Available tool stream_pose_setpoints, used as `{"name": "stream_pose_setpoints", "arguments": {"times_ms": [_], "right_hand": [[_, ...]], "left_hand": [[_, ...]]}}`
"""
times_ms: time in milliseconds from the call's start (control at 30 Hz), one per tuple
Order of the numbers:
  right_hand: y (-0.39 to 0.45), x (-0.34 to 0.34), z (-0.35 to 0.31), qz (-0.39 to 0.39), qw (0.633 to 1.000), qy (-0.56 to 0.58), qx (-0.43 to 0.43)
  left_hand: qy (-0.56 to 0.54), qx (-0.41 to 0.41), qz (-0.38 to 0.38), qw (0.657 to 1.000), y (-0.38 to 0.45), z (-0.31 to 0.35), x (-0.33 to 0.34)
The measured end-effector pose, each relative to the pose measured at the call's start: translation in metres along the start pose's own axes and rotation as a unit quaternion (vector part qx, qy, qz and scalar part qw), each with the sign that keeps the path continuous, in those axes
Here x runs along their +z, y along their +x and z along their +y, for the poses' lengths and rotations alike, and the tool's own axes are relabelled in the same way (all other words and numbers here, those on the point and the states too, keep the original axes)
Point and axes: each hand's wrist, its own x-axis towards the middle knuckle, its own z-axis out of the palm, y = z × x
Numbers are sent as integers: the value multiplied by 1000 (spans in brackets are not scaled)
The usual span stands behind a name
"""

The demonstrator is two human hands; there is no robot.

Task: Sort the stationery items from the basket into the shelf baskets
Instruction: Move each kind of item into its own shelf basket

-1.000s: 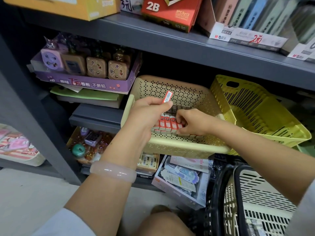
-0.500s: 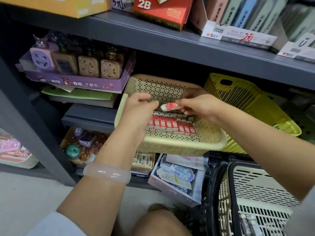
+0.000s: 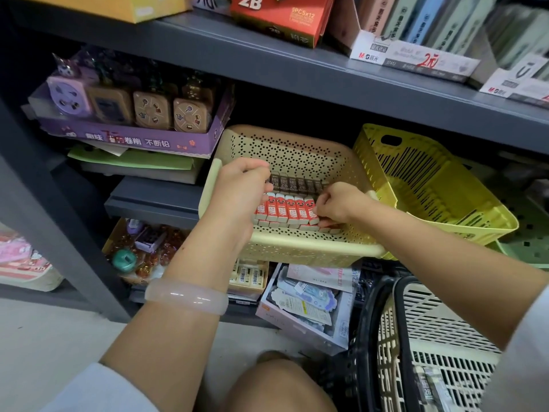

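Grey shelf [image 3: 297, 75], beige basket [image 3: 312, 248] tilted out at centre, yellow basket [image 3: 430, 188] just right of it. Red erasers [image 3: 285, 208] in a row inside the beige one, dark 2B ones behind. Right hand [image 3: 335, 203] fingers pinched on the row's right-end eraser. Left hand [image 3: 237, 191] curled over the row's left end; can't tell if holding anything.

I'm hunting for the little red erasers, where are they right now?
In the head view, the red erasers stand in a row inside the beige perforated basket at centre, between the left hand and right hand, just in front of the dark 2B packs.
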Motion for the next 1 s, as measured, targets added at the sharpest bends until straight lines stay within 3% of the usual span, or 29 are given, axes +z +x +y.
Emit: {"name": "stream_pose_setpoints", "arguments": {"times_ms": [133,300,433,600,767,933,1000], "right_hand": [[-2,-1,2,19,998,-47,-27],[-25,-15,0,15,998,-19,-66],[-69,-48,7,-4,986,80,-146],[-138,-84,77,-90,948,214,-219],[-156,-79,204,-124,979,129,-101],[-126,-20,322,-115,984,-94,100],[-118,11,344,-103,977,-139,120]], "left_hand": [[2,15,5,1000,-6,2,2],[47,80,1,996,-36,5,9],[71,143,-91,983,-75,1,19],[96,110,-255,956,-124,-28,67],[260,72,-388,881,-154,-76,135],[379,19,-421,824,-162,-121,182],[427,11,-419,801,-161,-134,187]]}}
